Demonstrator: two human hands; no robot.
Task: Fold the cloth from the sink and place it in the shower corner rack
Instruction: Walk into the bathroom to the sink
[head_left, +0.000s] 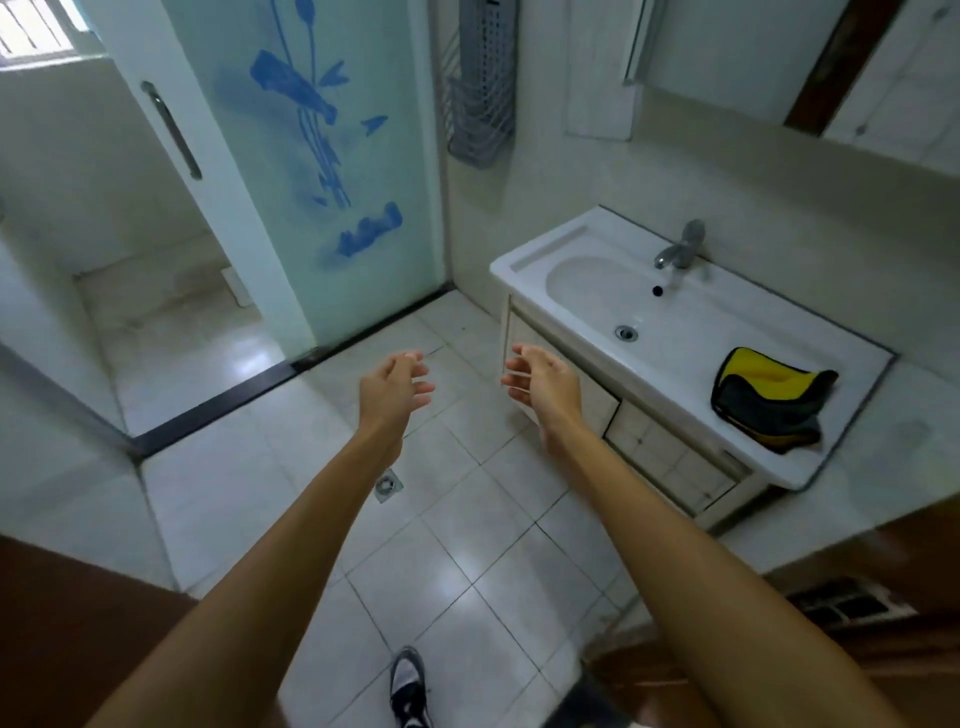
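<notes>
White floor tiles (467, 545) lie under the empty, spread left hand (395, 387) and right hand (540, 387); cloth (769, 400) rests on sink (675, 364).

Soft, even daylight from a window (36, 31) at top left, pale glare patches on the glossy floor tiles (457, 566), faint shadows, overall slight blur, wide-angle bending at edges

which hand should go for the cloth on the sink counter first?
Right. The right hand is nearer the sink, and the yellow and grey cloth lies on the counter further to its right. The left hand hangs over the floor tiles, farther away. Both hands are open and empty.
</notes>
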